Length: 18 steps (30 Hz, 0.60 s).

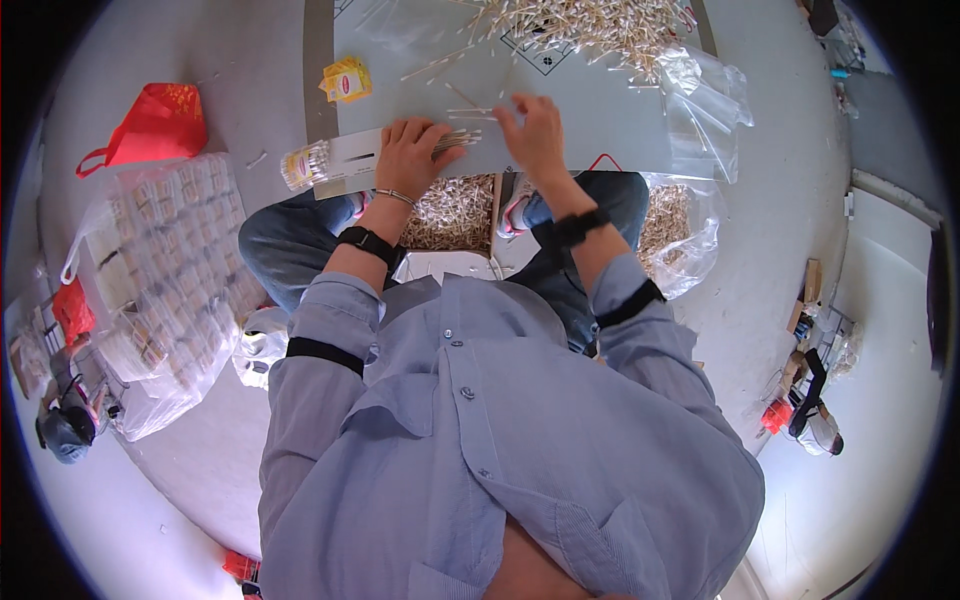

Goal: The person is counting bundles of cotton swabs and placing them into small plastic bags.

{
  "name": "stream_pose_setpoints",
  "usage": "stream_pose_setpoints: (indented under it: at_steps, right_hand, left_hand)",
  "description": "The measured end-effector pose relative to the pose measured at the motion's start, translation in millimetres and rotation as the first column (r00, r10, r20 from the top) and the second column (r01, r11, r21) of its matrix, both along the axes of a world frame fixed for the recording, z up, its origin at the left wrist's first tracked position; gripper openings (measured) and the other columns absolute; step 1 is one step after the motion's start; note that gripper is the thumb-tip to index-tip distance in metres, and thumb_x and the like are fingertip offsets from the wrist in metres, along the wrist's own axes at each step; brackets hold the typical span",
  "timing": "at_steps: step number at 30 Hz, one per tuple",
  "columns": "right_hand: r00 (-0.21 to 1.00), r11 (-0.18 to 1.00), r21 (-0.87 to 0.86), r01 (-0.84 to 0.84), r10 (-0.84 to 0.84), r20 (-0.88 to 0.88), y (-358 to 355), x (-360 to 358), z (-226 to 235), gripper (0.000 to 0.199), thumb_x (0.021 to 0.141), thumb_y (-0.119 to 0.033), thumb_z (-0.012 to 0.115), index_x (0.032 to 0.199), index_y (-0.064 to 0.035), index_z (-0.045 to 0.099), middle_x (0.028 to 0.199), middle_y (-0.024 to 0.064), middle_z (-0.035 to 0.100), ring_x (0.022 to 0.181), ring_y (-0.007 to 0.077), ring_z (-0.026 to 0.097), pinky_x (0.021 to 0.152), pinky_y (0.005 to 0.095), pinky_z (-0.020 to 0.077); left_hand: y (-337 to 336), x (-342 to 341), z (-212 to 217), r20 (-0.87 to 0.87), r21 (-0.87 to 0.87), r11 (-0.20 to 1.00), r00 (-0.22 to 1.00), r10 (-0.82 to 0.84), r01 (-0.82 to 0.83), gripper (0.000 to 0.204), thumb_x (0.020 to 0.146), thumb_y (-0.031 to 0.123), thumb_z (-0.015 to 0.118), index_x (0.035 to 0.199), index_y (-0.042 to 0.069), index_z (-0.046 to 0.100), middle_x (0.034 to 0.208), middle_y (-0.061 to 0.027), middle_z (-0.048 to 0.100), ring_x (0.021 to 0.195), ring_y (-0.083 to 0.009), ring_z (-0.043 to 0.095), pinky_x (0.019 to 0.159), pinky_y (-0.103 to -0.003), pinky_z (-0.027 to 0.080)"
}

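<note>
My left hand (408,155) lies low over the table's near edge, its fingers closed on a bunch of cotton swabs (462,137) that sticks out to the right. Under and beside it is a white strip (354,150) with a dark slot. At that strip's left end lies a clear round container packed with cotton swabs (306,165), bearing a yellow and red label. My right hand (538,137) hovers to the right, thumb and forefinger apart. A few loose cotton swabs (470,112) lie just left of its fingertips.
A large heap of cotton swabs (590,32) covers the table's far right, beside clear plastic bags (708,110). Yellow labels (346,79) lie far left. Between my knees stands a box of swabs (450,215). On the floor at left are a red bag (155,125) and wrapped packs (165,260).
</note>
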State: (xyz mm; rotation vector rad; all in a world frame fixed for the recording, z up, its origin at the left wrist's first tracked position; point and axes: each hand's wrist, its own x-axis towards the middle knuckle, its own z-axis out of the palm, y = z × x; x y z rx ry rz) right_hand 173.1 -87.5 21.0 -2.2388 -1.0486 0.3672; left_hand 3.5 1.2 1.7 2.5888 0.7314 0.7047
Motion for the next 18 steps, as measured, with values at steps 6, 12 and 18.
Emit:
stream_pose_setpoints:
  at_steps: [6,12,18]
  right_hand:
    - [0.969,0.964,-0.099,0.248,-0.245,0.043,40,14,-10,0.017,0.076,-0.021,0.059,0.087,-0.0087,0.063,0.096,0.0099,0.056,0.097,0.03,0.049,0.082,0.0381,0.0418]
    - [0.998,0.998,-0.055,0.012,-0.009,0.059,35,-9,-13,0.012,0.076,-0.014,0.054,0.081,-0.0113,0.064,0.091,0.01,0.057,0.091,0.0297,0.05,0.082,0.0384,0.0411]
    - [0.95,0.953,0.019,-0.304,0.301,0.08,42,-14,-17,0.013,0.072,-0.012,0.058,0.084,-0.0129,0.064,0.092,0.0098,0.056,0.089,0.0315,0.049,0.08,0.0386,0.0401]
  left_hand:
    - [-2,2,0,0.022,0.007,1.0,1.0,0.002,-0.002,0.031,0.067,0.039,0.067,0.088,0.017,0.06,0.087,-0.0004,0.054,0.087,-0.0226,0.05,0.075,-0.036,0.038]
    - [-2,0,6,-0.017,-0.019,0.998,0.999,0.051,-0.052,0.048,0.066,0.037,0.07,0.107,0.016,0.055,0.105,-0.0024,0.053,0.101,-0.0233,0.047,0.085,-0.037,0.036]
    - [1,1,8,0.006,-0.015,0.999,0.999,0.035,-0.035,0.053,0.065,0.035,0.07,0.111,0.015,0.053,0.116,-0.0025,0.05,0.112,-0.0234,0.043,0.094,-0.037,0.033]
